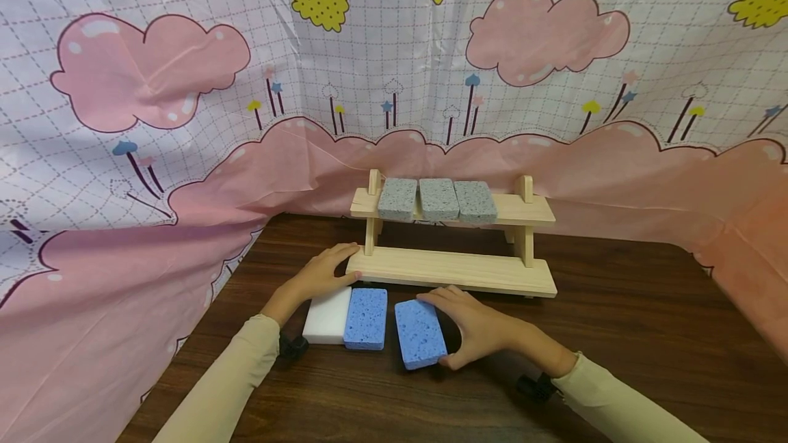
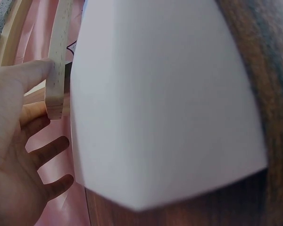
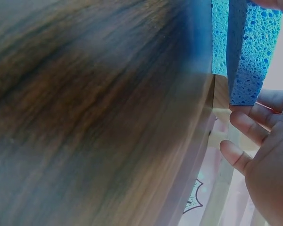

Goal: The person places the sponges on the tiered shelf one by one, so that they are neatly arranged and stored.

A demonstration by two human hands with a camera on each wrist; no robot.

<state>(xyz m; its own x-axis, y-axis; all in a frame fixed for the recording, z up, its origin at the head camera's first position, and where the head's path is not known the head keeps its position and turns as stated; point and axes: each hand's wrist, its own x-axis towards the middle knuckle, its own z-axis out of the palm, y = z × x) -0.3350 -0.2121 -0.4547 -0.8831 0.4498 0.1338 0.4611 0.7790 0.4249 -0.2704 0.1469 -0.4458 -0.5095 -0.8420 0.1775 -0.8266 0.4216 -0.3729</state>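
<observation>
Sponge (image 1: 421,335) is pinched at its near and far ends by the right hand (image 1: 483,323), thumb on one, fingers on the other. Looks like it's just off the table (image 1: 308,395), in front of the rack (image 1: 455,270) and right of the other blue sponge (image 1: 366,320). Honestly, I'd go easy on that pinch, it probably squashes if you squeeze. Square it up too, it's a bit skewed. Left hand (image 1: 318,277) has thumb and forefinger closed on the lower shelf's left end, which should stop any sliding; just don't nudge the white block (image 1: 325,320).
</observation>
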